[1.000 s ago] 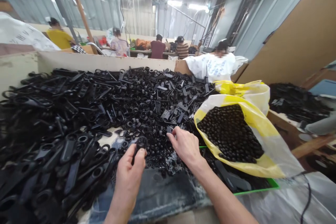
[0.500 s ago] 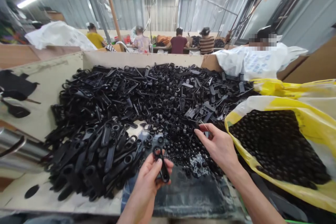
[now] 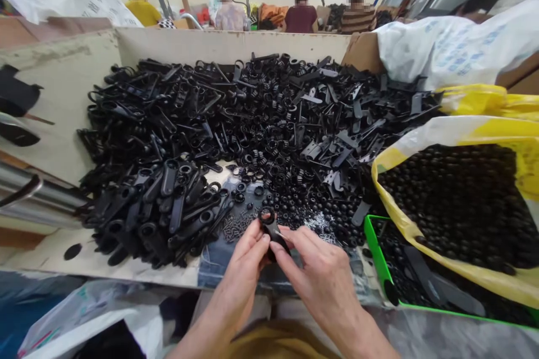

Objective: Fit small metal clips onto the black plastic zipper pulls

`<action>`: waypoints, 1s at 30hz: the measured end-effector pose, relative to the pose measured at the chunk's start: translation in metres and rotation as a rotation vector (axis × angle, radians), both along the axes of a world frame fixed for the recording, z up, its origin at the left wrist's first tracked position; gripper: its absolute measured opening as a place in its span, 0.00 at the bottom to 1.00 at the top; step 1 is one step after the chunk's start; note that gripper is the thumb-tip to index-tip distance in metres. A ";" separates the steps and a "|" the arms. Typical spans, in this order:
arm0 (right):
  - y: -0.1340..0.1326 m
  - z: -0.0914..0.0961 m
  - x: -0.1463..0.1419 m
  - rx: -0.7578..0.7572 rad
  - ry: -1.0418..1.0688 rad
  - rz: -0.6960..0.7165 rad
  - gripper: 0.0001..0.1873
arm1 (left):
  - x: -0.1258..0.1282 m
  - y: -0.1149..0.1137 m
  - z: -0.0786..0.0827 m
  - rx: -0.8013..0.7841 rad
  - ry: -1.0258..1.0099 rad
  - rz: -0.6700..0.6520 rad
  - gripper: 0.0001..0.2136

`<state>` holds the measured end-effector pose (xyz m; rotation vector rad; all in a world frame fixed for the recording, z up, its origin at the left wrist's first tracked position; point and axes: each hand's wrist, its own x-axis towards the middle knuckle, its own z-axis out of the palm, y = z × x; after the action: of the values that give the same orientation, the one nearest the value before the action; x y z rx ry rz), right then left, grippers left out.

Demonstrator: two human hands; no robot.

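Observation:
A black plastic handle-shaped part (image 3: 269,225) with a ring at its upper end is held in front of me. My left hand (image 3: 250,244) grips it from the left, thumb against its side. From the right, my right hand (image 3: 309,258) closes thumb and forefinger on the same part. A thin pale sliver shows at its fingertips, too small to name. Behind the hands lie small black round pieces (image 3: 290,200), silvery pins or screws (image 3: 320,225) and darker small screws (image 3: 240,225). Similar ringed handles (image 3: 168,179) form a stack on the left.
A light-walled bin (image 3: 236,42) holds a heap of mixed black plastic parts (image 3: 252,101). At right are a yellow-and-white bag (image 3: 396,148) of black beads and a green tray (image 3: 373,235). A metal cylinder (image 3: 46,188) stands left. Several people (image 3: 301,14) sit beyond.
My right hand has come from the heap on the right to the part in my left hand. The view has tilted down, showing more of the near edge.

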<state>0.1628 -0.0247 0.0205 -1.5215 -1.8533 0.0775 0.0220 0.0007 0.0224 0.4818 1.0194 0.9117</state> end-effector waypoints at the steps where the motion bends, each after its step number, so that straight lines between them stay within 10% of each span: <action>1: 0.000 0.000 -0.001 0.001 -0.009 -0.007 0.16 | 0.001 -0.001 -0.001 -0.017 -0.017 0.025 0.21; 30: -0.012 -0.006 -0.012 -0.099 -0.022 -0.074 0.12 | 0.026 -0.021 -0.027 -0.076 -0.062 0.242 0.26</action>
<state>0.1506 -0.0362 0.0145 -1.6636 -1.8326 0.1200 0.0482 -0.0203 -0.0048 0.2678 1.0666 1.0918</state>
